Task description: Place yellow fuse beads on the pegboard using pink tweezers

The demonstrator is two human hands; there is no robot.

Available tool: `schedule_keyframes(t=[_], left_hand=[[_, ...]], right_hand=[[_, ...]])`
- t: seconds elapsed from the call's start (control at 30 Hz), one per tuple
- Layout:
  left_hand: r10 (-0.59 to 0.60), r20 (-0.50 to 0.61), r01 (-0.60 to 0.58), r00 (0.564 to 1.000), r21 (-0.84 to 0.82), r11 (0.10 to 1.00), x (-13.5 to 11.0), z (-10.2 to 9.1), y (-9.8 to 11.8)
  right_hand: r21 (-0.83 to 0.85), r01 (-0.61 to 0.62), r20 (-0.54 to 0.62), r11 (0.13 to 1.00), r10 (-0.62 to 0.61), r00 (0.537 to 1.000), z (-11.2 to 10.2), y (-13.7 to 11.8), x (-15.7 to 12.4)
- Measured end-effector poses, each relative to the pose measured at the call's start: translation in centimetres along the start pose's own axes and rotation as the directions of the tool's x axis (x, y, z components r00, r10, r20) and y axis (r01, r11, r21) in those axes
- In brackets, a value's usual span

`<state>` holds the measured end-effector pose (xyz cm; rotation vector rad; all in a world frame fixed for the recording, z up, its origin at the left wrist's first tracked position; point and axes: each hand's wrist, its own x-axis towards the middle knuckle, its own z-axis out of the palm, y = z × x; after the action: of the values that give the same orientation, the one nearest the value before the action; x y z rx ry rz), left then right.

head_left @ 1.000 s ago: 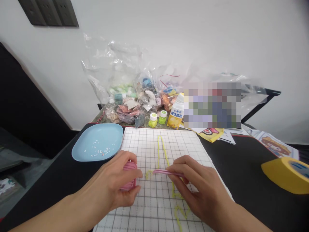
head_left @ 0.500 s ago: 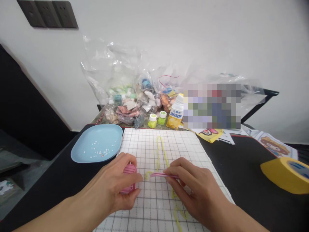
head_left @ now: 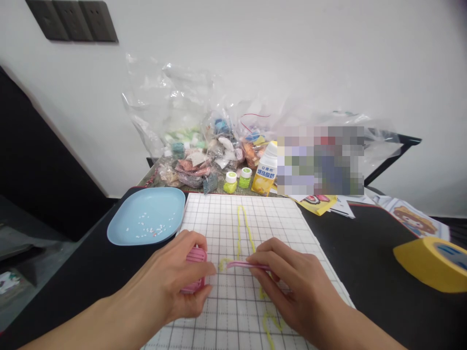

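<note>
My left hand (head_left: 186,277) is closed around a small pink ridged box (head_left: 196,265), over the left part of a white gridded board (head_left: 226,311). Between the thumb and fingers of my right hand (head_left: 288,282) are pink tweezers (head_left: 242,264), their tips pointing left. Those tips are close to a curl of yellow-green beads (head_left: 223,265) on the board. More of the same beads run in a narrow line (head_left: 239,228) toward the far edge, and another curved piece (head_left: 268,328) lies near my right wrist. My right hand hides part of the bead line.
A blue tray (head_left: 124,228) with scattered white beads stands at the left. Behind the board are two small jars (head_left: 230,183), a yellow-and-white bottle (head_left: 265,170) and bagged materials (head_left: 197,165). A yellow object (head_left: 419,265) sits at the right.
Both hands hold almost the same place. The tweezers' tips have shifted very slightly to the left beside the bead curl.
</note>
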<state>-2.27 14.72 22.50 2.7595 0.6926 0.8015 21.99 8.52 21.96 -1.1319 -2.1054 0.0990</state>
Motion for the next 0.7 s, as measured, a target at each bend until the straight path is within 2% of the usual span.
schedule_keyframes(t=[0.3,0.7], left_hand=[[-0.02,0.037,0.019,0.999,0.017,1.0,0.17,-0.34,0.2],[-0.019,0.029,0.018,0.999,0.051,0.999,-0.04,0.09,0.22]], right_hand=[[0.011,-0.01,0.006,1.0,0.01,1.0,0.02,-0.09,0.03],[-0.014,-0.027,0.036,1.0,0.028,0.999,0.13,0.05,-0.01]])
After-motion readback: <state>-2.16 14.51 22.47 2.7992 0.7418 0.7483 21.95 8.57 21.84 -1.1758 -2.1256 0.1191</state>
